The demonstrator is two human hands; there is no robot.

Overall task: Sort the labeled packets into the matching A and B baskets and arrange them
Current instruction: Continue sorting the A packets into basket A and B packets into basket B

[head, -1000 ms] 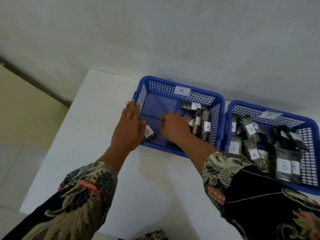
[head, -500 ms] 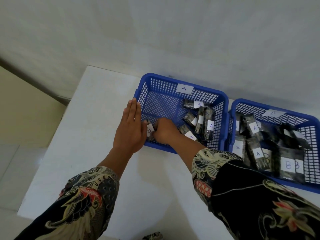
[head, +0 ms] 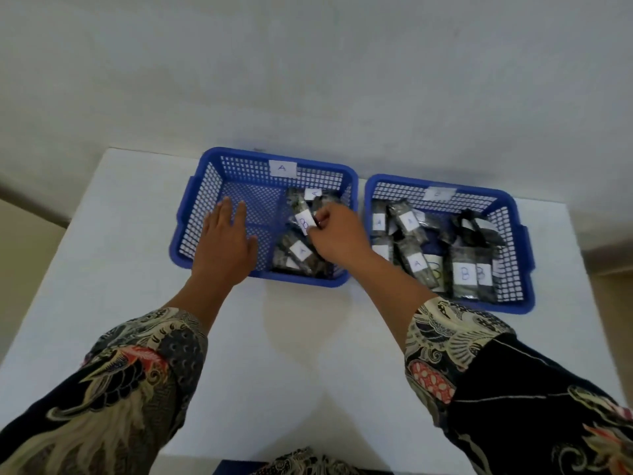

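Two blue mesh baskets sit side by side on a white table. Basket A (head: 209, 173) is on the left, basket B (head: 513, 214) on the right. My right hand (head: 339, 234) is inside basket A, fingers closed on a dark packet labelled B (head: 303, 219) held above the basket floor. My left hand (head: 226, 245) lies flat, fingers spread, over basket A's front left rim. A packet labelled A (head: 298, 255) lies under my right hand's fingers. Basket B holds several dark packets, some labelled A (head: 416, 264), some labelled B (head: 464, 274).
The white table (head: 301, 354) ends near my body and at the left edge. A grey wall rises right behind the baskets. Patterned sleeves cover both forearms.
My right hand has moved from basket A's front left corner toward its right side, lifting the B packet. The camera view has shifted left to right; my left hand stays on the rim.
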